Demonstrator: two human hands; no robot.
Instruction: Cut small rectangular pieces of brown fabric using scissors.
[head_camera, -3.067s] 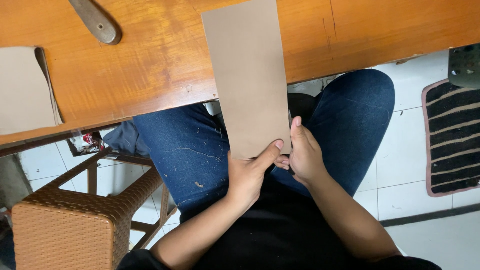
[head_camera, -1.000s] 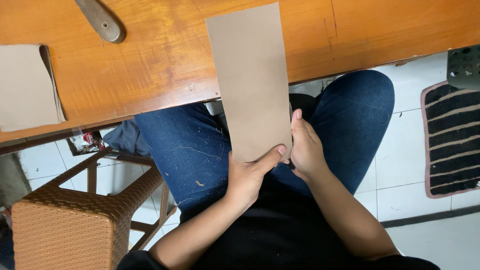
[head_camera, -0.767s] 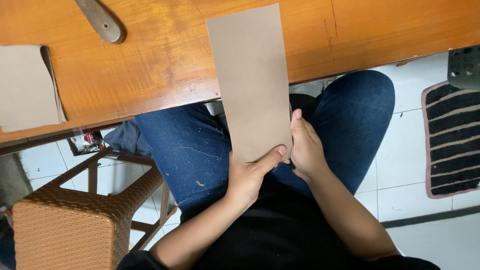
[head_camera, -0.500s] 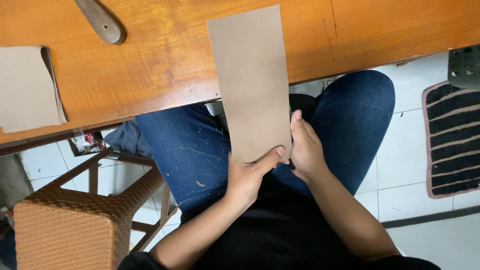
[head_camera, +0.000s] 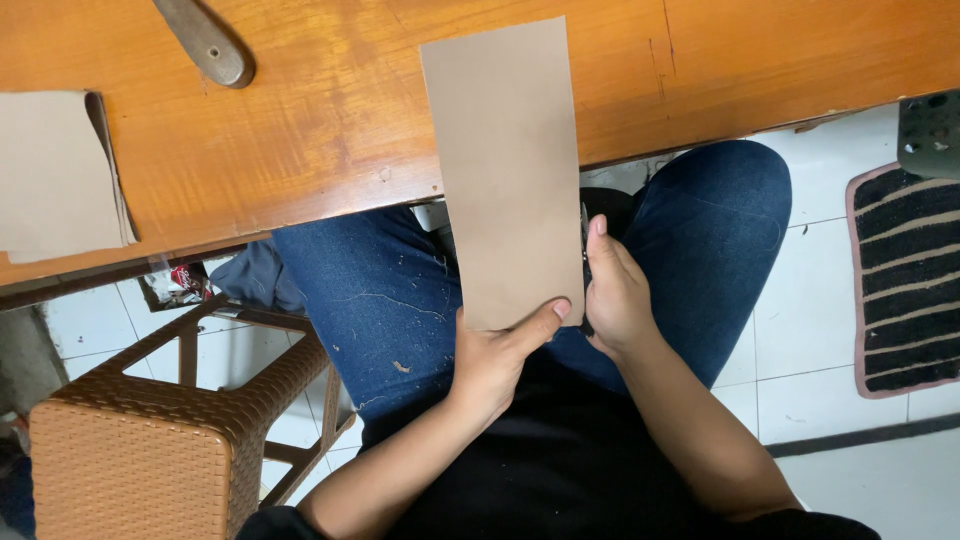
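View from the head camera, looking down at a seated person. A long rectangular sheet of brown card (head_camera: 508, 170) was the landmark: it lay tilted a little, its upper part over the orange-brown wooden surface (head_camera: 320, 130) and its lower part overhanging the surface edge above the person's lap in blue jeans (head_camera: 390, 310).

The left hand (head_camera: 495, 360) was at the bottom edge of the card, its grip closed on the card's lower corner, with the thumb lying across the front face and the fingers hidden behind it. The right hand (head_camera: 615, 295) stood just to the right of the card's lower right edge, fingers straight and pressed along that edge; a thin dark object showed between this hand and the card, too hidden to identify, and whether this grip was clamped on anything could not be told.

Left of the card, well apart, a stack of similar brown sheets (head_camera: 60, 175) lay on the surface at the frame's edge. Above and to the left of the card, a dull metal tool handle (head_camera: 205, 42) rested on the surface. Below and to the left of the card, beside the left thigh, stood a brown woven stool (head_camera: 160, 440) on white floor tiles. Far right of the card, a striped dark mat (head_camera: 905, 280) lay on the floor.
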